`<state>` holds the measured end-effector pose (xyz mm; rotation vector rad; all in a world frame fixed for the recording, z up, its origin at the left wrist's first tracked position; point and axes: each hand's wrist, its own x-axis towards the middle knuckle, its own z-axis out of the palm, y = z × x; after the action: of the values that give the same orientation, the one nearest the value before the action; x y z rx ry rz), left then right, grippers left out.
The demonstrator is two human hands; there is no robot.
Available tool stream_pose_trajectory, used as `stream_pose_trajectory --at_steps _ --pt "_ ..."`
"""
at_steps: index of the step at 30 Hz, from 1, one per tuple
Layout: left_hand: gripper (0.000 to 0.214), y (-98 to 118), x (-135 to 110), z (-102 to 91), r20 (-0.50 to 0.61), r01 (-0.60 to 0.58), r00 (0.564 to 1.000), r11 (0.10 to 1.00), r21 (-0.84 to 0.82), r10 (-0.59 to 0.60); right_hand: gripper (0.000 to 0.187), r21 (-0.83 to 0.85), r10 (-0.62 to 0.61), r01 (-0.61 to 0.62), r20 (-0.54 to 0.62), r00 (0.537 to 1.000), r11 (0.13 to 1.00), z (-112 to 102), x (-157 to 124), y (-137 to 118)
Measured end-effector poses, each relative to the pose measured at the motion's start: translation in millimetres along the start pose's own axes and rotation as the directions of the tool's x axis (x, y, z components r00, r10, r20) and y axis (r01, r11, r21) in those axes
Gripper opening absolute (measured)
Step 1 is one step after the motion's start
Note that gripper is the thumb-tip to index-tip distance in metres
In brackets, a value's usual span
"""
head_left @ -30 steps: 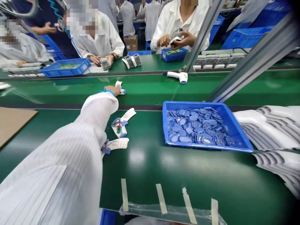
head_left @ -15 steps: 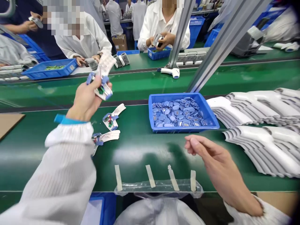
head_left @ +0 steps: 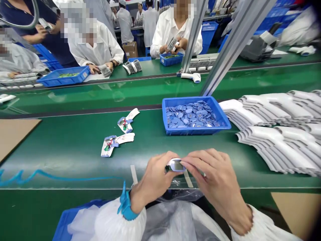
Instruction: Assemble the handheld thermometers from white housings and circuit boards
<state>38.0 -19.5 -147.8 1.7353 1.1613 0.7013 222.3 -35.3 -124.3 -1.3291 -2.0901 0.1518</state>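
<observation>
Both my hands meet over the near edge of the green belt. My left hand [head_left: 151,180] and my right hand [head_left: 213,184] pinch a small white plastic part with a grey window [head_left: 176,165], and my fingers hide its ends. Two white strip assemblies with blue pieces and red and green wires lie on the belt to the left: one [head_left: 124,124] farther off, one [head_left: 111,144] closer. Neither hand touches them. Beneath my hands are strips of masking tape [head_left: 187,179] and clear plastic film.
A blue tray [head_left: 197,131] full of blue oval parts sits ahead, with stacked white gun-shaped plastic housings [head_left: 273,129] to its right. A blue coiled cord [head_left: 37,174] crosses the belt. A blue bin [head_left: 67,222] sits below. Co-workers sit across a second belt.
My left hand has come down from its raised position over the belt, and the white assembly it held is out of view. My right hand has moved in, and both now hold the small part.
</observation>
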Motion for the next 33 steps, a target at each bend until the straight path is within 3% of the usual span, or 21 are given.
stream_pose_trajectory --at_steps 3,5,10,14,18,20,23,26,28,30,33 --pt "0.006 -2 2 -3.0 -0.075 -0.011 0.997 0.981 0.193 0.026 0.024 -0.027 -0.049 0.050 0.013 0.999 0.998 -12 2 -7" --pt "0.006 -3 5 -7.6 -0.150 0.005 0.988 0.972 0.236 0.031 0.022 0.011 -0.028 0.027 0.033 0.999 1.000 -19 6 -8" --pt "0.012 0 13 -15.9 -0.122 0.005 0.992 1.000 0.003 -0.005 0.013 0.087 0.049 -0.050 0.018 0.999 0.995 -3 16 7" --pt "0.010 0 12 -15.1 -0.106 -0.013 0.994 0.999 0.045 0.017 0.015 0.109 0.030 -0.029 -0.004 1.000 0.994 13 19 2" --pt "0.017 -3 11 -16.5 -0.100 -0.138 0.980 0.949 0.283 0.172 0.028 0.058 0.028 -0.029 0.021 0.999 0.998 -9 24 -15" --pt "0.019 -4 13 -18.9 -0.136 -0.116 0.977 0.943 0.312 0.165 0.029 0.037 0.070 -0.071 0.036 0.997 0.997 -23 23 -6" --pt "0.010 -5 18 -23.2 -0.174 0.059 0.984 0.992 0.114 -0.038 0.035 -0.069 0.218 -0.214 0.043 0.975 0.974 -25 3 38" --pt "0.021 -5 21 -26.0 -0.028 0.210 0.975 0.950 -0.232 -0.222 0.049 -0.327 0.332 -0.310 0.014 0.943 0.893 -10 -34 92" --pt "0.028 -4 20 -25.7 0.079 0.287 0.957 0.873 -0.396 -0.278 0.041 -0.320 0.363 -0.327 0.059 0.930 0.889 -7 -57 113" --pt "0.034 -3 19 -24.2 0.134 0.349 0.936 0.813 -0.465 -0.325 0.034 -0.261 0.353 -0.328 0.051 0.934 0.908 -21 -72 122" --pt "0.038 -2 18 -22.5 0.179 0.406 0.913 0.775 -0.485 -0.366 0.034 -0.380 0.335 -0.378 -0.176 0.925 0.844 -58 -71 132"
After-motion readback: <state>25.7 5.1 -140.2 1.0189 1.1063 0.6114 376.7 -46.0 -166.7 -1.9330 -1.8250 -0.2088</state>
